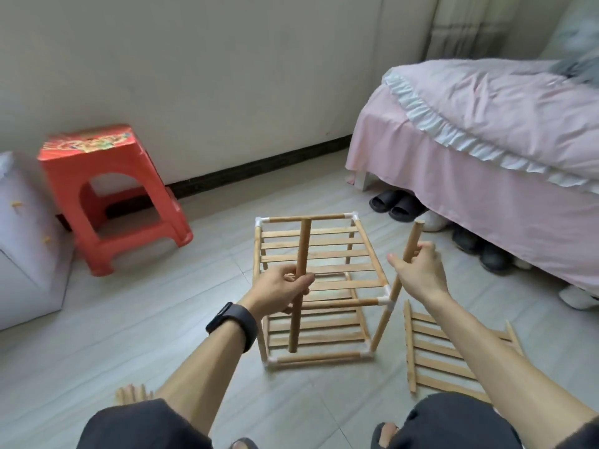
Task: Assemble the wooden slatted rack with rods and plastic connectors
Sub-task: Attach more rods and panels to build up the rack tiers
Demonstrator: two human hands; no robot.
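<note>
Pink bedding covers one bed at the right, and one red plastic stool is seen at the left. Between them, on the tiled floor, one wooden rack is stood, with two slatted shelves fitted and five white connectors countable at its corners. One loose slatted panel is laid flat just to its right. Two rods are held. One upright rod is gripped in the curled fingers of the left hand before the rack. One tilted rod, seated at the rack's near right top corner, is wrapped by the right hand.
</note>
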